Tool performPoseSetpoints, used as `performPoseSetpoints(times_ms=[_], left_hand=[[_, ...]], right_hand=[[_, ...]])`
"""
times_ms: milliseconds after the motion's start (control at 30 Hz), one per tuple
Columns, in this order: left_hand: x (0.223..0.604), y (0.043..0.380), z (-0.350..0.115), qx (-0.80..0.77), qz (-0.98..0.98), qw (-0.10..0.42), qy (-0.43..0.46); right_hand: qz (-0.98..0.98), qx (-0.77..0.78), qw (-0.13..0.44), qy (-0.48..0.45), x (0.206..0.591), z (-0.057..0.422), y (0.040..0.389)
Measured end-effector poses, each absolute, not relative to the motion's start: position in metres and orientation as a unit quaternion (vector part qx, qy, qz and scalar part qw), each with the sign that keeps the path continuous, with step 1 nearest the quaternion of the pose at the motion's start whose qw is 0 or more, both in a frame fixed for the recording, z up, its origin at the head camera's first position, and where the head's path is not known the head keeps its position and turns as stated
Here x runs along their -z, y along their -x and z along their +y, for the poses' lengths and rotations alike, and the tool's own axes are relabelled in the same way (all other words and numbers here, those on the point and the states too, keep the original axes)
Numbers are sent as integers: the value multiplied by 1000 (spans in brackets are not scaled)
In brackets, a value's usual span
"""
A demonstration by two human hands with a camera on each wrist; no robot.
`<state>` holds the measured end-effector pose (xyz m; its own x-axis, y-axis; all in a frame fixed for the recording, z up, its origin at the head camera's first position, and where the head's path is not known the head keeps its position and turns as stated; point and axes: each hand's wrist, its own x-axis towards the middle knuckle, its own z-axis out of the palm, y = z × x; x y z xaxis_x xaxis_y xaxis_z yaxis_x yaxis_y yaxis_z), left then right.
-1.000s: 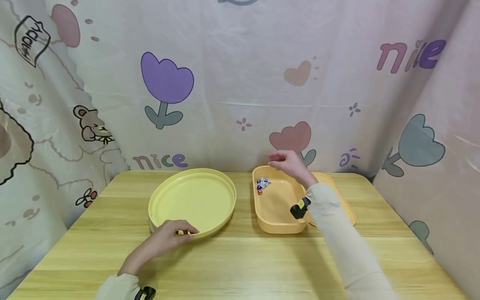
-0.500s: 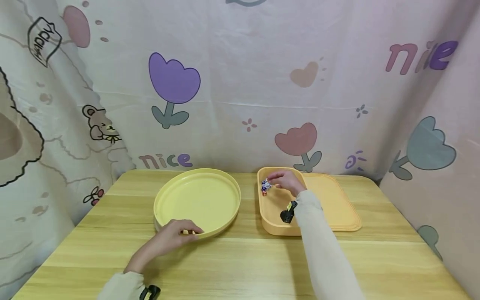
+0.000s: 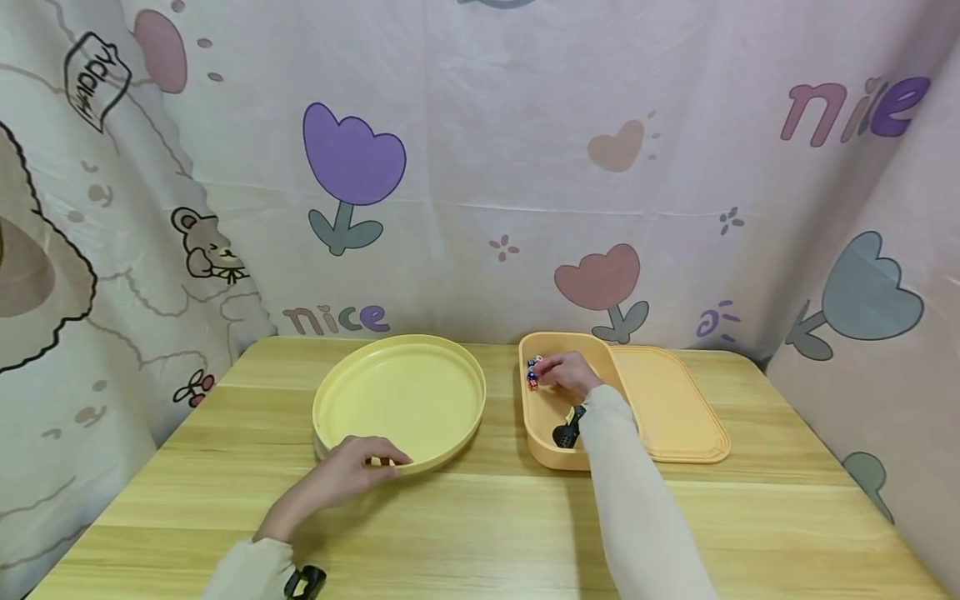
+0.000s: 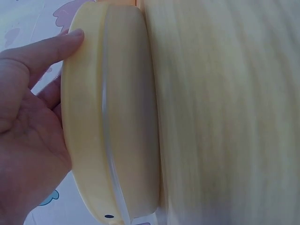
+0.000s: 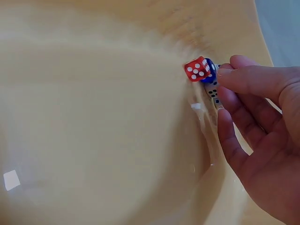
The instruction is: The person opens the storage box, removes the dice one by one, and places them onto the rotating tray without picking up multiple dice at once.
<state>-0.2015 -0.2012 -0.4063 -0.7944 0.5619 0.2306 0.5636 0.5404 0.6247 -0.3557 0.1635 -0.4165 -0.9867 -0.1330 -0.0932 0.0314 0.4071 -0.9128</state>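
Note:
My left hand (image 3: 352,475) grips the near rim of a round yellow tray (image 3: 405,400). In the left wrist view its thumb lies on the outer wall of the tray (image 4: 84,117), and the other fingers go behind the rim. A seam divides this wall into two bands. My right hand (image 3: 572,372) reaches down into an orange rectangular bin (image 3: 543,429), by its left wall. In the right wrist view the thumb and fingers are loosely bent at a cluster of dice. A red die (image 5: 196,69) and a blue die (image 5: 209,70) show there; the white dice (image 5: 213,90) are partly hidden.
An orange lid (image 3: 667,408) lies flat, right of the bin and partly behind it. Everything rests on a wood-grain table (image 3: 465,533). A printed curtain (image 3: 465,183) hangs behind the table and along both sides.
The right hand has come down from above the bin's far edge to the dice, moving left. The left hand keeps its grip on the tray. The head view has shifted slightly.

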Motion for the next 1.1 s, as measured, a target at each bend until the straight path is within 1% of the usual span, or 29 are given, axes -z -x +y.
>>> performPoseSetpoints(times_ms=[200,567,967,1100], left_hand=[[407,202,-201,356,-878,-2,319],[405,200,-201,360,-879,-4,312],[407,200,-202,363,-878,-11,312],[407,200,-202,366,-876,-13,313]], right_hand=[[831,547,94,35,420,162,358],[853,509,114,36,424,162,361],[873,470,97,82,426,160,360],[882,456,93,82,427,161,361]])
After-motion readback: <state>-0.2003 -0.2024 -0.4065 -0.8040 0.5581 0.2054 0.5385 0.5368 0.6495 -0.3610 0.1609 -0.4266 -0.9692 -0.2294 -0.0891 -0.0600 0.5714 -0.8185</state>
